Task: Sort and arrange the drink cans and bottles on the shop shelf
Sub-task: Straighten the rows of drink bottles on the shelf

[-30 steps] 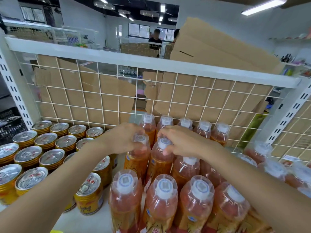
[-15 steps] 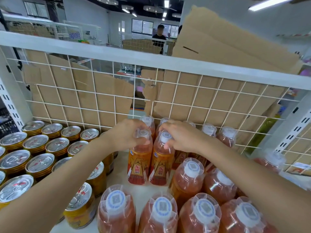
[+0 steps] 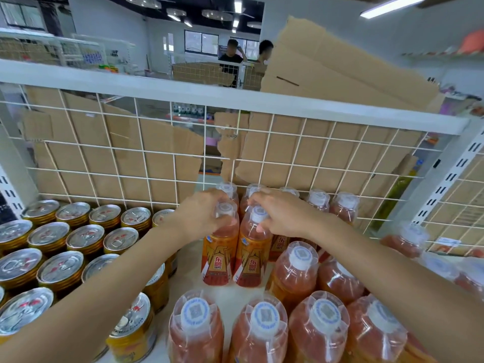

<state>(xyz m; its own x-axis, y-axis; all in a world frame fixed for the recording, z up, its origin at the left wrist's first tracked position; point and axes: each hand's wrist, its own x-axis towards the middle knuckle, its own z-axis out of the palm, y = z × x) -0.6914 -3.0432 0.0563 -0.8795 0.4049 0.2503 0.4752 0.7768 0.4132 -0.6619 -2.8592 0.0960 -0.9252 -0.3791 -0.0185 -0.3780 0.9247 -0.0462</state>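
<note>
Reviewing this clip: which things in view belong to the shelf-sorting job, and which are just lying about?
Job: left hand gripping the left bottle by its top; right hand gripping the right bottle by its top; other bottles; gold cans; shelf.
Lying about: cardboard sheets behind the shelf; two people in the background.

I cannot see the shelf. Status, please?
Left hand grips left bottle at cap. Right hand grips right bottle at cap. Both upright, side by side. Cans crowd left, other bottles right.
</note>
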